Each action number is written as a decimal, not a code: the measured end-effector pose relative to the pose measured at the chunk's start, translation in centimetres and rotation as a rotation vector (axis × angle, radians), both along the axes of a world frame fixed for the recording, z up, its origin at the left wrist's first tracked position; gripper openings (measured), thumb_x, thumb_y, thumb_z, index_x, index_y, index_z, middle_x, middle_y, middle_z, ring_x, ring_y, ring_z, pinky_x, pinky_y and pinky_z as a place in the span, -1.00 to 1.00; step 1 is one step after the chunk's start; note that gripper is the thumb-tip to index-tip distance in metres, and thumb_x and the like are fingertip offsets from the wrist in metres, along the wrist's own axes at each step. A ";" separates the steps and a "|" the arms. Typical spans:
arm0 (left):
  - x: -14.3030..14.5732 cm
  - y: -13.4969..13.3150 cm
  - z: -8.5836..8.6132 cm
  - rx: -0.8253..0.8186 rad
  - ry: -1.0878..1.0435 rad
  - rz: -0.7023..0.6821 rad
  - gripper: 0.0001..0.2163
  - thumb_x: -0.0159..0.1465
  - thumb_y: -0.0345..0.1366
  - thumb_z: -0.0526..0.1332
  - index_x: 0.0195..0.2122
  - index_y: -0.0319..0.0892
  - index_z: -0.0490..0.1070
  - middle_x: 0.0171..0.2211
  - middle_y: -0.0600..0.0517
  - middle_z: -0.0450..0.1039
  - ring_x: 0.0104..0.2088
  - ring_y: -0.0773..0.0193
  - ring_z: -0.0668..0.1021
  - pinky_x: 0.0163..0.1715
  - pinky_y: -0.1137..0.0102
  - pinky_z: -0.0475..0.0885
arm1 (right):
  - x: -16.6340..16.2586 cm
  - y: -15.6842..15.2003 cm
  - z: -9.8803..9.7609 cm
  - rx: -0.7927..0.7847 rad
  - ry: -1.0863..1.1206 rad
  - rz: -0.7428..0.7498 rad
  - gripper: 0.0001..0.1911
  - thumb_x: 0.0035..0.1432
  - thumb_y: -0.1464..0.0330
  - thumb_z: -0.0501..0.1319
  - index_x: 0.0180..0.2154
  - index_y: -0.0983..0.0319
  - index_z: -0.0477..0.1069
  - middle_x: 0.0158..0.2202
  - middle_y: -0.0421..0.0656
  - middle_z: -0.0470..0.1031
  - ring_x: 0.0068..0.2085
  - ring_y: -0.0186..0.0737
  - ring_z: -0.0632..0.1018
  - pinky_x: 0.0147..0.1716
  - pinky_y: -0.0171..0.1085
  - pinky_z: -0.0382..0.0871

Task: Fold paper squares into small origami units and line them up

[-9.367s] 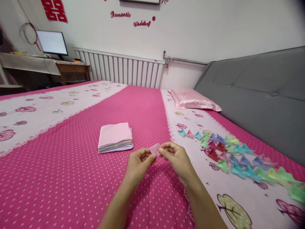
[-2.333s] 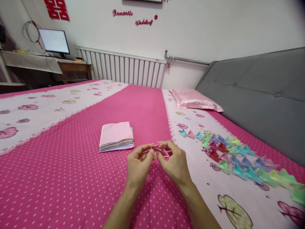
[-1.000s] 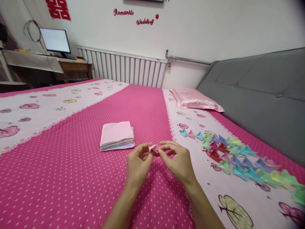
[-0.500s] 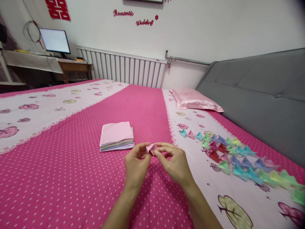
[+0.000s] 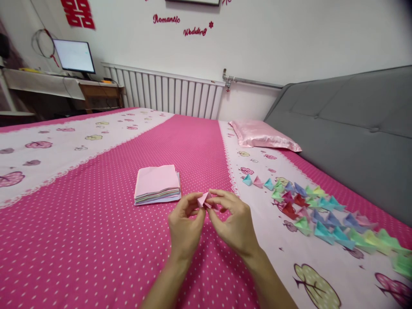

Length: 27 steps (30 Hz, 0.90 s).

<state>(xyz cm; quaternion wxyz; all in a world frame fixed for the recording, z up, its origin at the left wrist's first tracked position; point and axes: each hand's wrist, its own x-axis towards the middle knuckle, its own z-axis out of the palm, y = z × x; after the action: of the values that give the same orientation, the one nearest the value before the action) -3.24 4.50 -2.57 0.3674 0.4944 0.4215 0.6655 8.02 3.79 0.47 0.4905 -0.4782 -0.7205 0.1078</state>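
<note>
Between my two hands, above the pink dotted bedspread, is a small pink folded paper boat. My left hand pinches its left side between thumb and fingers. On its right side, my right hand holds it with the thumb below and the fingers above. Fingertips hide parts of the folds. Just beyond my left hand lies a stack of square coloured paper, a pink sheet on top. Several folded paper boats in blue, green, red, pink and purple sit in rows to the right.
A pink satin pillow rests near the grey padded headboard at the back right. Against the far wall stands a white radiator. A desk with a monitor is at the far left.
My right hand's fingers have shifted a little on the pink paper boat, and more of its folded shape shows. The stack and the rows of boats have stayed put.
</note>
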 end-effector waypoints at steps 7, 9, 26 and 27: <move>0.6 -0.2 0.5 -0.114 -0.165 -0.105 -0.73 0.05 -0.37 0.25 -0.19 -0.20 0.33 -0.29 -0.04 0.47 -0.29 0.26 0.54 -0.28 0.41 0.43 | 0.0 0.1 0.0 -0.007 -0.006 -0.025 -0.78 0.03 0.50 0.10 -0.33 0.16 0.49 -0.16 -0.12 0.48 -0.15 -0.19 0.48 -0.23 -0.22 0.41; 0.7 -0.4 0.9 -0.180 -0.217 -0.158 -0.67 0.03 -0.38 0.26 -0.15 -0.20 0.32 -0.26 -0.06 0.47 -0.24 0.24 0.53 -0.25 0.41 0.42 | 0.1 0.2 -0.2 0.013 -0.045 -0.033 -0.75 0.05 0.51 0.09 -0.31 0.15 0.48 -0.14 -0.13 0.47 -0.13 -0.18 0.46 -0.18 -0.19 0.38; 1.5 -0.3 0.6 -0.343 -0.765 -0.432 -0.79 0.19 -0.35 0.13 -0.15 -0.20 0.41 -0.04 -0.06 0.38 -0.01 0.28 0.40 -0.02 0.46 0.31 | -0.5 0.5 -1.4 0.000 -0.254 -0.169 -0.76 0.11 0.40 0.09 -0.20 0.15 0.48 -0.08 -0.10 0.46 -0.10 -0.14 0.43 -0.16 -0.14 0.37; 1.5 -0.4 0.6 -0.347 -0.770 -0.437 -0.79 0.20 -0.35 0.13 -0.15 -0.20 0.41 -0.04 -0.06 0.37 -0.01 0.28 0.39 -0.02 0.46 0.31 | -0.5 0.5 -1.4 0.003 -0.249 -0.174 -0.76 0.11 0.40 0.09 -0.21 0.15 0.48 -0.08 -0.10 0.46 -0.10 -0.14 0.43 -0.15 -0.14 0.37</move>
<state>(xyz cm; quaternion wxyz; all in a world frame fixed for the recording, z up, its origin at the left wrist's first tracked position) -1.69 4.12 -1.99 0.7056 0.2201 0.2457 0.6272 7.55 4.32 -0.95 0.4056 -0.5478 -0.7317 0.0038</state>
